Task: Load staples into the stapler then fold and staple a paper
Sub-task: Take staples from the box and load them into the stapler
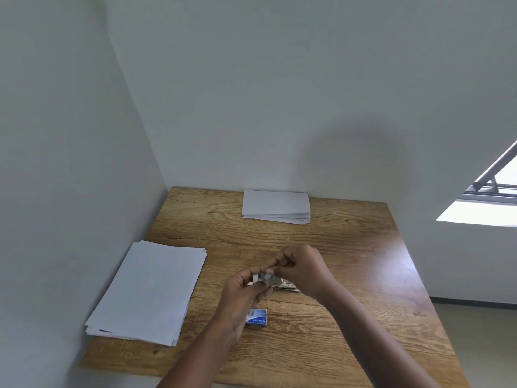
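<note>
Silvery staples are pinched between both hands, left hand and right hand (stapler beneath); the blue staple box lies at six o'clock on the counter.

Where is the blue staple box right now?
In the head view, the staple box lies on the wooden table near its front middle, just right of the left hand and right of the large paper stack.

Left hand and right hand pinching a small staple strip above wooden table, stapler behind, staple box near, paper stack left, folded papers far
</note>
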